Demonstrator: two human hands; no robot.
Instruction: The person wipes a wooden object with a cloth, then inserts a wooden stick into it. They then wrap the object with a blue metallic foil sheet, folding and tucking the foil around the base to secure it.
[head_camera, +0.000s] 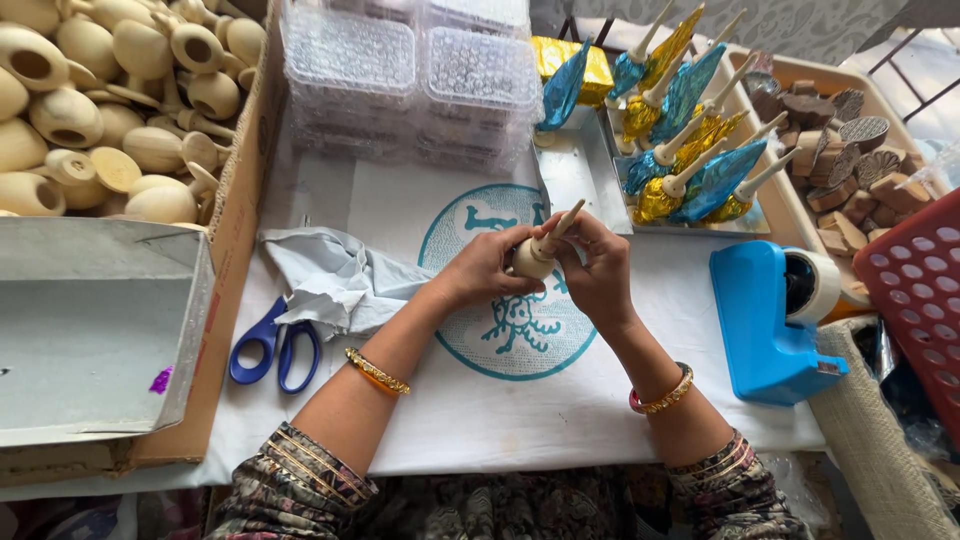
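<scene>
Together, left hand (487, 266) and right hand (597, 268) pinch a wooden rattle (540, 252), between scissors (275, 346) and tape dispenser (772, 322).

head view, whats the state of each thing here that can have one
left hand: closed around the wooden piece
right hand: gripping the same piece, its stick pointing up and right
scissors: blades hidden under the grey cloth
tape dispenser: loaded with a roll
clear boxes: lidded, stacked
foil-wrapped pieces: lying in the tray
</scene>
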